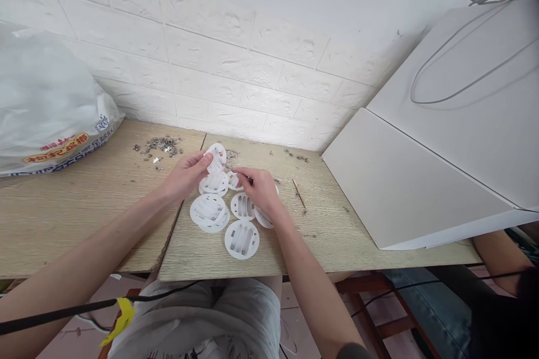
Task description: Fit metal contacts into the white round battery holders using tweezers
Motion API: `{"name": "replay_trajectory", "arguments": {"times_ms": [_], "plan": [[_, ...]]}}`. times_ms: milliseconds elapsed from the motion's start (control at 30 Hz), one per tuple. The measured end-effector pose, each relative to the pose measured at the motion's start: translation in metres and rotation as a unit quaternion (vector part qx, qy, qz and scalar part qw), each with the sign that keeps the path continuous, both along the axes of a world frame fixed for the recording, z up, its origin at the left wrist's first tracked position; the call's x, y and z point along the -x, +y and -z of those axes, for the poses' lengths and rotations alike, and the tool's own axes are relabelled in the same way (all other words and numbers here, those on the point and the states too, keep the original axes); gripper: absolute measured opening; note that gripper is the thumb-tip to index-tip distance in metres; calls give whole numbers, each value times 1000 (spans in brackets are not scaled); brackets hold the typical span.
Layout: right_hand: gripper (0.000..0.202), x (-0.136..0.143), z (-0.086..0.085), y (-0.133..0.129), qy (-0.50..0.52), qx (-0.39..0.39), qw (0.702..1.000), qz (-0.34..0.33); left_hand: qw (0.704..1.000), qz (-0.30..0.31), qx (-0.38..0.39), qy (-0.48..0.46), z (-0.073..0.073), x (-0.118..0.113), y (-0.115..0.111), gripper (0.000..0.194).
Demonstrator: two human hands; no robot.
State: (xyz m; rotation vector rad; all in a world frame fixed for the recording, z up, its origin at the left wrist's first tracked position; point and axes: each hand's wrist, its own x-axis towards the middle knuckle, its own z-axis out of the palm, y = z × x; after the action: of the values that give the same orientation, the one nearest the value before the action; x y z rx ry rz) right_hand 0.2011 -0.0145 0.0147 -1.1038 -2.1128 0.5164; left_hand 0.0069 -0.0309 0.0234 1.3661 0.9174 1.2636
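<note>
Running along the white wall (252, 67), the table (337, 235) bears a white box (404, 179) at right and a plastic bag (46, 95) at left. Between them, the left hand (190, 171) pinches one white disc (216, 158) above other discs (242, 239); the right hand (260, 188) grips a thin tool (250, 180), tip near that disc. Metal parts (167, 147) lie beyond.

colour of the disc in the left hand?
White. The disc in the left hand shows in the head view, the only one here.
</note>
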Motion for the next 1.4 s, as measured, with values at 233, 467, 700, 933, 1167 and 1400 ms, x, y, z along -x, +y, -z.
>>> {"name": "replay_trajectory", "arguments": {"times_ms": [233,467,700,933,1167,1400], "plan": [[31,0,-1,-1,-11,-10,1000,1,1000,14,7,1,5,1,1,50],[30,-1,-4,-1,-47,-26,998,14,1000,0,12,-6,5,1,1,49],[31,-2,-7,-3,-89,-16,996,28,999,3,22,-43,1,-1,-1,48],[31,-2,-6,-3,-91,-13,995,32,999,8,20,-33,0,-3,-2,45],[29,0,-9,-5,-99,-23,995,17,998,-32,22,45,-6,-9,-9,46],[29,3,-9,-7,-127,-44,991,4,987,-113,-19,110,0,-7,-5,39]]}}
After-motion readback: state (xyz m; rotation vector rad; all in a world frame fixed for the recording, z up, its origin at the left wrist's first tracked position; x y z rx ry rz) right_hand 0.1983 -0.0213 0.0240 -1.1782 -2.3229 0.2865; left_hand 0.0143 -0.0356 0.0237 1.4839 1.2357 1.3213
